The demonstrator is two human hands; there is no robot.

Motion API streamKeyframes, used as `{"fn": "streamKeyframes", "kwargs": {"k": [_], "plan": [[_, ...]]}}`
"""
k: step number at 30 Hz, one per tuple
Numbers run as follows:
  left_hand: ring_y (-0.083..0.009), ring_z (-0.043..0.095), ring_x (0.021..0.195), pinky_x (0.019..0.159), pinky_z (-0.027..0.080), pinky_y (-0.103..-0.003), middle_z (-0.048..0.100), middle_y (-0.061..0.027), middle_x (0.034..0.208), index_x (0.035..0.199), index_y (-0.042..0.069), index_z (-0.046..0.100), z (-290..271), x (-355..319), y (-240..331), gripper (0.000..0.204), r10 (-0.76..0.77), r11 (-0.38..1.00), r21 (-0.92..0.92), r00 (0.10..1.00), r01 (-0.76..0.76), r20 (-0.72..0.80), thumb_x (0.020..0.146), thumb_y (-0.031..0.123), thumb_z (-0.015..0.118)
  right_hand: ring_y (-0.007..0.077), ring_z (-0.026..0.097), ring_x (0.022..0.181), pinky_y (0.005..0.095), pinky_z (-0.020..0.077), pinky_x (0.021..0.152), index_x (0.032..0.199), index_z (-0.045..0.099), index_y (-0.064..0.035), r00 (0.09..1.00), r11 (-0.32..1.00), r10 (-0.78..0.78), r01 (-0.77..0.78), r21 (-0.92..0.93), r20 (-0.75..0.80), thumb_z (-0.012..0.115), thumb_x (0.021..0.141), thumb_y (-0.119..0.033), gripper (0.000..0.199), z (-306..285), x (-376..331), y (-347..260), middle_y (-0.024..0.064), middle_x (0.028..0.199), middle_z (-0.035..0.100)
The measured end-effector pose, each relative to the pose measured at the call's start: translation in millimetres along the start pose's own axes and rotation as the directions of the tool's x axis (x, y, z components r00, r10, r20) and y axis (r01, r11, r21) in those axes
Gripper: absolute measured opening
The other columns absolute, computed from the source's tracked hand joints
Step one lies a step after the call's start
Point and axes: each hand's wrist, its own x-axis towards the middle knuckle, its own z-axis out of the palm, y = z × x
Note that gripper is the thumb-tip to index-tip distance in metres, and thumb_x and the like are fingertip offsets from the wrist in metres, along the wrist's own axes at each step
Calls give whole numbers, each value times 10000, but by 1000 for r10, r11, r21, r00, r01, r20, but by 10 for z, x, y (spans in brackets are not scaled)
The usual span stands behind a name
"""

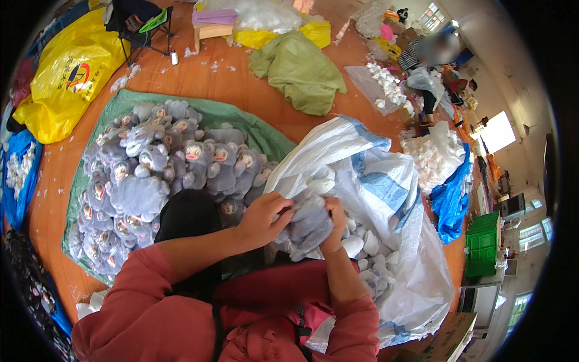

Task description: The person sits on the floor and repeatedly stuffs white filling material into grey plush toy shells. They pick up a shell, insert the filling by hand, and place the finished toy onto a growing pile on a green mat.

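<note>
In front of my chest is a limp grey plush toy skin, its fur crumpled and its shape hard to make out. My left hand closes on its left edge, thumb and fingers pinched together. On the opposite edge my right hand grips it with curled fingers. Beneath and right of it, a white woven sack with blue stripes lies spread wide. White rounded pieces and grey plush pieces rest in the sack. To the left, many grey plush toys are heaped on a green sheet.
Yellow bags, a folding chair, a small wooden stool and an olive sack lie farther off. Another person works at far right near white stuffing. Green crates stand at right.
</note>
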Motion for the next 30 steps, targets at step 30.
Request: {"fn": "streamKeyframes", "kwargs": {"k": [30], "plan": [[-75, 459, 559, 524, 373, -252, 485, 26, 614, 768, 53, 574, -218, 168, -108, 291, -437, 629, -472, 783, 618, 443, 995, 235, 555, 146, 529, 954, 291, 439, 881, 966, 560, -70, 985, 996, 60, -69, 51, 161, 552, 876, 8, 119, -99, -97, -335, 18, 994, 569]]}}
